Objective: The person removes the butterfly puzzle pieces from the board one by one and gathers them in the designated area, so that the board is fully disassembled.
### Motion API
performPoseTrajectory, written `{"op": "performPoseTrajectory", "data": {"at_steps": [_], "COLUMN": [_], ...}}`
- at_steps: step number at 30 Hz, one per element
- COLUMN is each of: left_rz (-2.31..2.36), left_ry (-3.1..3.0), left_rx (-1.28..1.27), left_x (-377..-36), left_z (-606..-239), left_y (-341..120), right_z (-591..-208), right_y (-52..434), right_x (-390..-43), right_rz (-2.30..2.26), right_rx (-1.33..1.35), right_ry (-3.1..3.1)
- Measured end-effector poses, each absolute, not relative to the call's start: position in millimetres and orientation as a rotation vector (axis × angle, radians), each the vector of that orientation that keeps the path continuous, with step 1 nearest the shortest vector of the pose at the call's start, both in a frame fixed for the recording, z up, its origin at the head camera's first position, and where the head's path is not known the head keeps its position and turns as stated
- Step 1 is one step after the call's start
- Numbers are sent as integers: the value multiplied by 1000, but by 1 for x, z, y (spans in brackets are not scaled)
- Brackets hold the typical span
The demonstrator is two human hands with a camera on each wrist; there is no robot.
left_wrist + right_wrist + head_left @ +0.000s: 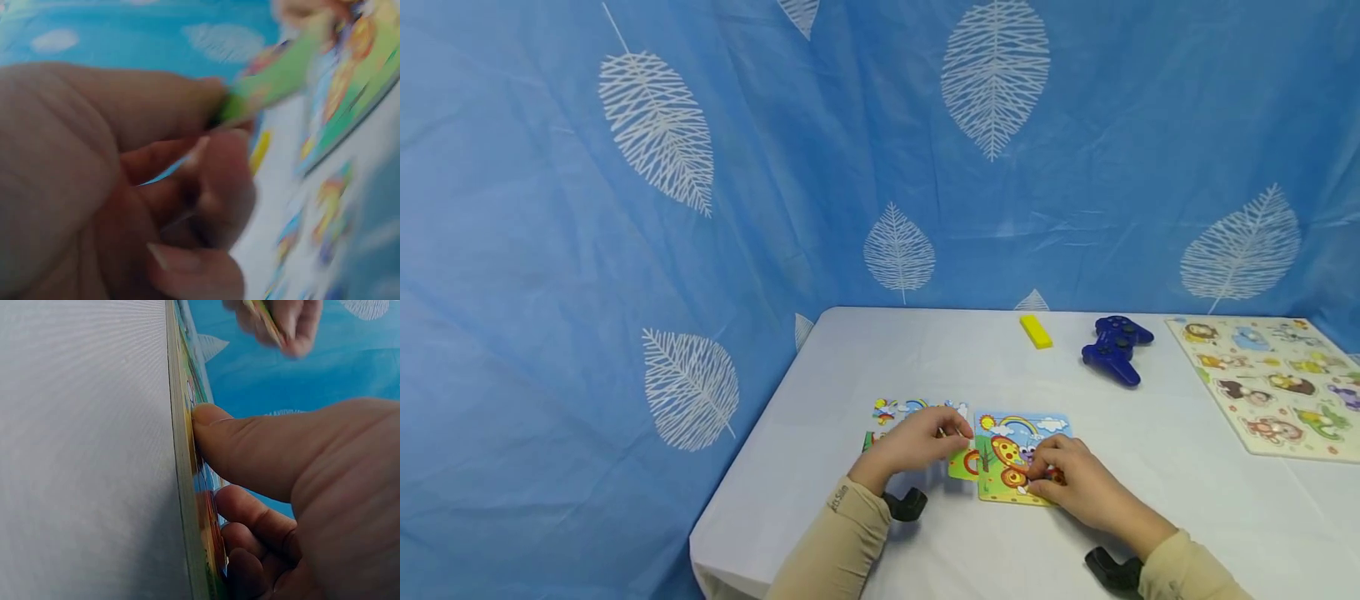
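My left hand [917,442] pinches a green puzzle piece [275,81] with a bit of rainbow on it, between thumb and fingers. It is raised just left of a square butterfly jigsaw puzzle [1000,425] lying on the table. My right hand [1071,483] rests on the puzzle's right side, thumb [212,419] and bent fingertips touching its surface with a gap between them. The palm hides part of the picture. Behind and under the left hand lie other colourful puzzle pieces [883,410], partly covered. The left wrist view is blurred.
A yellow block [1036,331] and a dark blue game controller [1116,346] lie towards the back of the white table [790,467]. At the right is a large animal picture board [1247,425]. Blue leaf-patterned curtains [820,150] close off the back and left.
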State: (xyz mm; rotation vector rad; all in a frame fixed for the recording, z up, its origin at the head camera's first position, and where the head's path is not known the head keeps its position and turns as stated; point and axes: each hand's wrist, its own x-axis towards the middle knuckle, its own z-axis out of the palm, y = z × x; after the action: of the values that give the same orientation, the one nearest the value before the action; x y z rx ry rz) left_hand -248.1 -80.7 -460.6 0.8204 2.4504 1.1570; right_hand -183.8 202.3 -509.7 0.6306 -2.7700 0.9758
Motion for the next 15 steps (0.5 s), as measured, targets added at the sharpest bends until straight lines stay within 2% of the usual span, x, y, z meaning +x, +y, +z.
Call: {"op": "performPoseTrajectory", "data": {"at_steps": [9, 15], "left_rz": [984, 962], "left_ry": [2478, 2453], "left_rx": [701, 618], "left_x": [-253, -246], "left_z": [-464, -474], "left_y": [-177, -204], "right_z": [-509, -509], "right_y": [201, 200], "right_x": [-184, -184], "right_rz": [984, 986], "right_rx": [605, 602], "right_ry": [-2795, -2813]}}
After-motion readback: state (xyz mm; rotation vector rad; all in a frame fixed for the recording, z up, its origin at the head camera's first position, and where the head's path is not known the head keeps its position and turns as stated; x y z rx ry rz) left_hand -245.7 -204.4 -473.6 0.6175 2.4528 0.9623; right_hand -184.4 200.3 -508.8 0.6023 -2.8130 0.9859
